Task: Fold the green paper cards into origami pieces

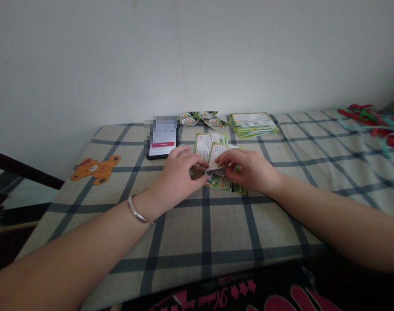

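Note:
My left hand [187, 170] and my right hand [244, 168] meet over a green and white printed paper sheet [218, 151] on the table. Thumb and fingers of each hand pinch its folded middle part, which stands up a little from the cloth. Part of the sheet is hidden under my fingers. A silver bangle [137, 211] is on my left wrist. Beyond my left hand lies a smartphone [162, 137] with a lit screen. Behind the sheet are several folded paper pieces [203, 119] and a stack of similar printed sheets [254, 123].
A checked tablecloth [184, 229] covers the table up to the white wall [197, 56]. A flat orange teddy bear figure [96, 169] lies at the left. Red, green and teal strips [374, 125] are heaped at the far right. A dark chair part [25, 168] stands beyond the left edge.

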Available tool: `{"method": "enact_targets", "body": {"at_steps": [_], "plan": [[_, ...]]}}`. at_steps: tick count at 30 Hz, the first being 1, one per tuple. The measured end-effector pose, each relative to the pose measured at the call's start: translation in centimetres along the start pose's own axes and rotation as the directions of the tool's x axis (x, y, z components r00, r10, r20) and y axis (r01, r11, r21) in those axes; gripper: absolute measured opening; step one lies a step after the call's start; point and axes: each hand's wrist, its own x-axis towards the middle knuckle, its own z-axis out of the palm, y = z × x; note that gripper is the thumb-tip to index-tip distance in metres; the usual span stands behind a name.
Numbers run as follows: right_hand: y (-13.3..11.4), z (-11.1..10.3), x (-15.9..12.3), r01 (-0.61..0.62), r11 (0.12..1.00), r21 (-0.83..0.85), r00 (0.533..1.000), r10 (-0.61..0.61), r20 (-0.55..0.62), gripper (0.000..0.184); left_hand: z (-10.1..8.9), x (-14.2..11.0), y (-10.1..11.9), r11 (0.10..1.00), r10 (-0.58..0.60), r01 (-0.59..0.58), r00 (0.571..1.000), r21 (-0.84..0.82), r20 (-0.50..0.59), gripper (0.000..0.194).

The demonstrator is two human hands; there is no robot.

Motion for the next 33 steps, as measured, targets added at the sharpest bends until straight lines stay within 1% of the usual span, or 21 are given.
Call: {"method": "enact_targets", "body": {"at_steps": [3,8,14,17,20,21,23,26,28,31,33], "plan": [[0.0,-0.1,0.1,0.063,0.997,-0.039,0.997,-0.062,0.039,0.022,-0.2,-0.1,0.4,0.999,-0.029,0.029,1.0,0.027,-0.001,0.015],[-0.1,-0.3,0.1,0.149,0.986,-0.075,0.986,-0.143,0.087,0.023,-0.5,-0.1,0.9,0.995,-0.021,0.02,1.0,0.101,0.01,0.013],[-0.1,-0.5,0.0,0.19,0.975,-0.115,0.978,-0.178,0.107,0.02,-0.8,0.0,0.8,0.992,0.028,-0.033,0.999,0.124,0.042,0.007],[-0.1,-0.6,-0.2,0.233,0.96,-0.155,0.968,-0.212,0.137,0.019,-0.8,0.0,0.7,0.987,0.051,-0.057,0.998,0.15,0.042,0.007],[-0.2,-0.5,-0.3,0.267,0.946,-0.184,0.958,-0.24,0.158,0.018,-0.7,0.0,0.9,0.983,0.05,-0.056,0.998,0.173,0.039,0.006],[-0.3,-0.4,-0.3,0.263,0.948,-0.18,0.959,-0.237,0.154,0.017,-0.7,0.0,0.9,0.984,0.039,-0.045,0.998,0.17,0.04,0.006],[-0.5,-0.2,-0.2,0.213,0.968,-0.137,0.973,-0.197,0.118,0.016,-0.5,-0.1,1.1,0.99,0.009,-0.014,0.999,0.143,0.035,0.008],[-0.6,0.2,-0.1,0.071,0.997,-0.029,0.997,-0.07,0.019,0.017,-0.3,-0.2,1.2,0.998,-0.015,0.015,1.0,0.058,0.005,0.012],[-0.7,0.4,0.0,0.007,1.0,0.027,0.999,-0.006,-0.031,0.018,-0.1,-0.2,1.2,0.999,-0.037,0.037,0.999,-0.016,-0.01,0.015],[-0.6,0.6,0.1,-0.027,0.998,0.052,0.998,0.03,-0.06,0.018,0.3,-0.1,0.9,0.99,-0.094,0.094,0.996,-0.106,0.003,0.026],[-0.6,0.7,0.0,-0.025,0.999,0.044,0.998,0.027,-0.051,0.018,0.4,0.0,0.7,0.985,-0.128,0.13,0.992,-0.118,0.019,0.024]]}}
